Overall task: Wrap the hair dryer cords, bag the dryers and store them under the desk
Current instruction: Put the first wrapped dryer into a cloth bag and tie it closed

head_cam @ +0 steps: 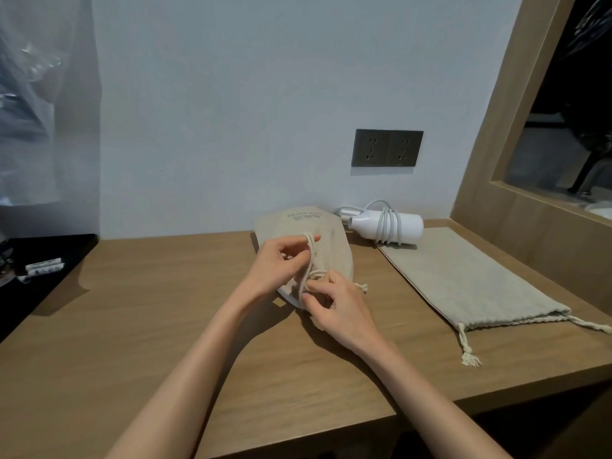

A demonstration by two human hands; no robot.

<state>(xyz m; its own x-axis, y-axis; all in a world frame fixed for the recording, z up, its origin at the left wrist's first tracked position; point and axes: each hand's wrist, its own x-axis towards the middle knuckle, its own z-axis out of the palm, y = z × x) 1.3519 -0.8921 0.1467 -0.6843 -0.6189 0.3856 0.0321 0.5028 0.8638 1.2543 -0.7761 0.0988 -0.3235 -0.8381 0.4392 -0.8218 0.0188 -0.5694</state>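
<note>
A filled beige cloth bag (299, 226) with grey lettering lies on the wooden desk (165, 326), its mouth toward me. My left hand (281, 265) pinches the bag's cream drawstring (311, 253) and holds a loop of it up. My right hand (341, 309) grips the same drawstring at the gathered mouth. A white hair dryer (387, 226) with its cord wound around the body lies at the back against the wall. In front of it a second, flat beige bag (463, 283) lies with its drawstrings loose.
A dark double wall socket (386, 148) sits above the dryer. A wooden frame with a mirror or window (530, 160) borders the desk's right side. At the left a black surface (39, 276) holds small white tubes (44, 265). Clear plastic (33, 94) hangs upper left.
</note>
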